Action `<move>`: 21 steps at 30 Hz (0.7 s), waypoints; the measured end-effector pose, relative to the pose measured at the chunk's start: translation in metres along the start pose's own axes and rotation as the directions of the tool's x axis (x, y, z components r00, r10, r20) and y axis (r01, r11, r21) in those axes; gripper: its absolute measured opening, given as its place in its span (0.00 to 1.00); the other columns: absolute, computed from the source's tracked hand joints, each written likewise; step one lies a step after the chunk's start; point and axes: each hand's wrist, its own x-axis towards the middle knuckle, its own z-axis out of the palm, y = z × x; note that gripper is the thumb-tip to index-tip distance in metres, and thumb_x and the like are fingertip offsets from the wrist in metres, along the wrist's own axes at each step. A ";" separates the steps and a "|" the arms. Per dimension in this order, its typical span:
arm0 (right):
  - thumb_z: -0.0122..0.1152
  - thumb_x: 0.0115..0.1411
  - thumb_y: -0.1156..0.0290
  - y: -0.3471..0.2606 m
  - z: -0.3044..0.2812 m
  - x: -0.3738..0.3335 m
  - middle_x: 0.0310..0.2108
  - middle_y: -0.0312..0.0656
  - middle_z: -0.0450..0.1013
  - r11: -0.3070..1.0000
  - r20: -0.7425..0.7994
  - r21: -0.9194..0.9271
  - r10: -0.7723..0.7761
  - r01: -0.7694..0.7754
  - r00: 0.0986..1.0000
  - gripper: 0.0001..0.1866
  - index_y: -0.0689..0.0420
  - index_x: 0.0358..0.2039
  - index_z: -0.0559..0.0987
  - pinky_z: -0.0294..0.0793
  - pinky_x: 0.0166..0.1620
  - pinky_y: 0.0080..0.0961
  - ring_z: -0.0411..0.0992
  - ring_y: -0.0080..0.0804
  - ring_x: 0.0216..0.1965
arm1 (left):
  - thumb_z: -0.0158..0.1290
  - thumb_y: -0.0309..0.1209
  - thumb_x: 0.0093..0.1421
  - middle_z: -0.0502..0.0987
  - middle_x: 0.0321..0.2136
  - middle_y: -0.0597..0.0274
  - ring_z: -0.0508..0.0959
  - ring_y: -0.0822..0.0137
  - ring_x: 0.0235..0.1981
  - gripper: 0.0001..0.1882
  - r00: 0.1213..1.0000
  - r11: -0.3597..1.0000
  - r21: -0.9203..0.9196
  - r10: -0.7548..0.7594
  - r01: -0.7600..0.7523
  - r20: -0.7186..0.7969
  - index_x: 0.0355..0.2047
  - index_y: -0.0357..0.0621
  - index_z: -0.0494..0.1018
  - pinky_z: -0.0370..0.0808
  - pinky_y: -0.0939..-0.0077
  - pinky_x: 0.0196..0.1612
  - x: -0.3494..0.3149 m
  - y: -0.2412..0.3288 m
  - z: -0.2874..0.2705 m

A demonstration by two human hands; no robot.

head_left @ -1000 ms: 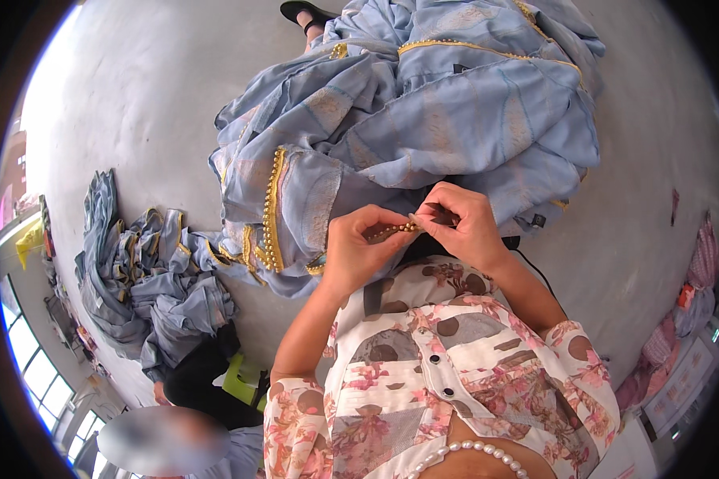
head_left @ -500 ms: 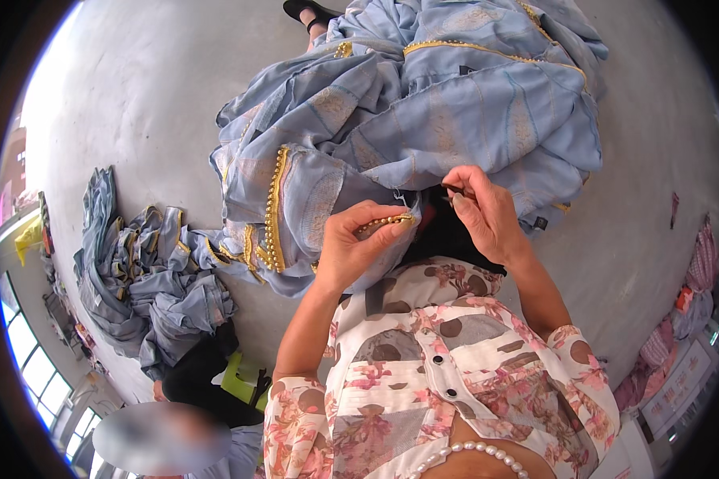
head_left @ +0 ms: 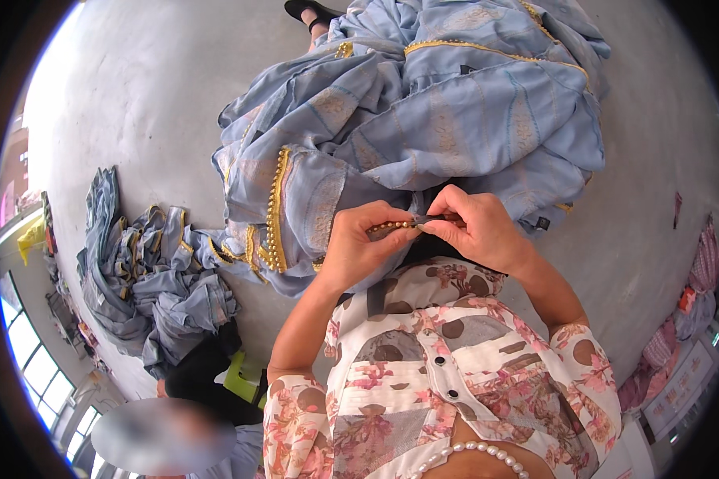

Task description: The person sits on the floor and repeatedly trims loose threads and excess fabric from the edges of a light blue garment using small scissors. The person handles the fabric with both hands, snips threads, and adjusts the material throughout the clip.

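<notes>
Gathered over my lap and spilling onto the floor is a blue garment [head_left: 447,128] with patterned panels and gold beaded edging. My left hand [head_left: 363,243] pinches a beaded trim [head_left: 391,225] at its near edge, thumb and fingers closed. Against the end of that trim, my right hand [head_left: 483,231] is closed on a small dark tool [head_left: 433,217], mostly hidden by the fingers, so its exact kind does not show. The two hands' fingertips nearly meet. More gold beaded edging [head_left: 276,211] lies on the cloth left of my left hand.
A heap of similar blue garments [head_left: 148,271] lies on the grey floor [head_left: 647,160] at left. Beside it sits another person [head_left: 208,367] in dark trousers, near a lime-green seat [head_left: 244,379]. A black shoe [head_left: 311,12] shows beyond the cloth. Pink fabric [head_left: 659,343] lies at right.
My right hand has come down and left, bringing the dark tool to the trim in my left hand. The left hand stays nearly in place, still pinching the trim.
</notes>
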 end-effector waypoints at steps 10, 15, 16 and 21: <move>0.58 0.62 0.67 0.023 -0.010 0.001 0.30 0.38 0.70 0.795 -0.281 0.596 0.073 0.115 0.957 0.15 0.62 0.43 0.70 0.59 0.24 0.09 0.61 0.13 0.22 | 0.61 0.17 0.49 0.76 0.28 0.60 0.74 0.77 0.27 0.06 0.966 0.969 -0.067 0.231 -0.240 -0.116 0.29 0.38 0.78 0.68 0.86 0.28 -0.014 -0.014 -0.014; 0.68 0.51 0.73 0.031 -0.002 -0.003 0.46 0.39 0.70 0.848 0.024 0.530 -0.046 0.026 0.999 0.24 0.59 0.47 0.71 0.62 0.28 0.09 0.62 0.14 0.23 | 0.60 0.14 0.46 0.78 0.30 0.55 0.76 0.73 0.27 0.09 0.922 0.929 0.047 0.370 -0.367 -0.118 0.28 0.37 0.78 0.71 0.84 0.28 -0.024 -0.013 -0.019; 0.69 0.49 0.75 0.024 -0.001 -0.001 0.47 0.39 0.70 0.879 0.080 0.477 -0.056 0.012 0.995 0.24 0.58 0.48 0.71 0.63 0.28 0.09 0.62 0.14 0.23 | 0.60 0.15 0.46 0.78 0.30 0.55 0.76 0.73 0.27 0.09 0.920 0.926 0.065 0.377 -0.372 -0.108 0.28 0.38 0.77 0.71 0.84 0.28 -0.025 -0.014 -0.019; 0.67 0.47 0.80 0.013 0.026 0.015 0.29 0.36 0.73 0.953 0.151 0.276 -0.174 0.127 0.973 0.13 0.62 0.35 0.76 0.64 0.25 0.15 0.65 0.21 0.21 | 0.62 0.18 0.47 0.79 0.31 0.53 0.78 0.70 0.29 0.08 0.925 0.932 0.083 0.360 -0.352 -0.119 0.29 0.38 0.78 0.73 0.82 0.30 -0.025 -0.004 -0.012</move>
